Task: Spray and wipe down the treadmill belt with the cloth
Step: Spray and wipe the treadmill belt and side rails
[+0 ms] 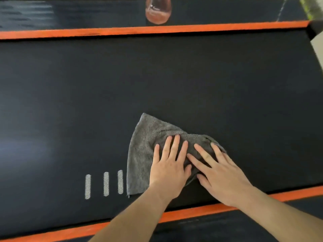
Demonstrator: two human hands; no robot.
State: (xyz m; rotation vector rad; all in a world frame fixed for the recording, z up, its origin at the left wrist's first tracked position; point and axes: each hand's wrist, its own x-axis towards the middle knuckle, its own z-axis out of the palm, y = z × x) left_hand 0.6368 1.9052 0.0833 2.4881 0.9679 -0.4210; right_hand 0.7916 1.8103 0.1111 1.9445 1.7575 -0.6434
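The left hand (170,165) and right hand (221,175) press flat on the grey cloth (144,145), fingers straight, neither grip curled round it. It lies on the treadmill belt (157,75) beside 3 white marks (105,184).

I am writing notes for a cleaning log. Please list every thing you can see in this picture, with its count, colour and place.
belt: one, black, fills the middle of the view
orange stripes: two, orange, one along the belt's far edge, one along its near edge
white marks: three, white, on the belt, left of the cloth
cloth: one, grey, on the belt under both hands
bottle: one, clear with pink liquid, beyond the far stripe, cut off by the top edge
left hand: flat on the cloth
right hand: flat on the cloth's right part
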